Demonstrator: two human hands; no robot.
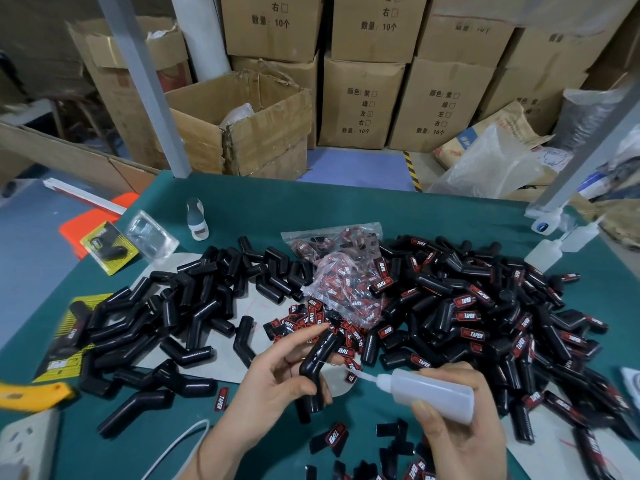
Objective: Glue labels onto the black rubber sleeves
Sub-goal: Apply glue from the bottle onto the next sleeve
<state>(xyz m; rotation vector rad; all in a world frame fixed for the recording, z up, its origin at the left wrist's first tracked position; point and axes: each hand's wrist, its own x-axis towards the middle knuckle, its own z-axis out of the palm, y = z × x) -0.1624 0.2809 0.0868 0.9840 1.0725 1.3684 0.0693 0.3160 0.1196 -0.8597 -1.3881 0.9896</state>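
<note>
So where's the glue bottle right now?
Low on the right of the head view, the glue bottle is held in the right hand, nozzle pointing at the sleeve the left hand holds.

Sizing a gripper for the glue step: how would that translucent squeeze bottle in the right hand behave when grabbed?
The glue bottle looks thin-walled soft plastic, so it probably gives under grip and dispenses. It seems light. Its rounded body, lying sideways in the right hand, may roll if laid down.

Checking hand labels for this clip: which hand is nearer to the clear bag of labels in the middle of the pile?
Left. The left hand, holding a black sleeve, reaches up just below the bag of labels. The right hand, gripping the glue bottle, sits lower and to the right.
</note>
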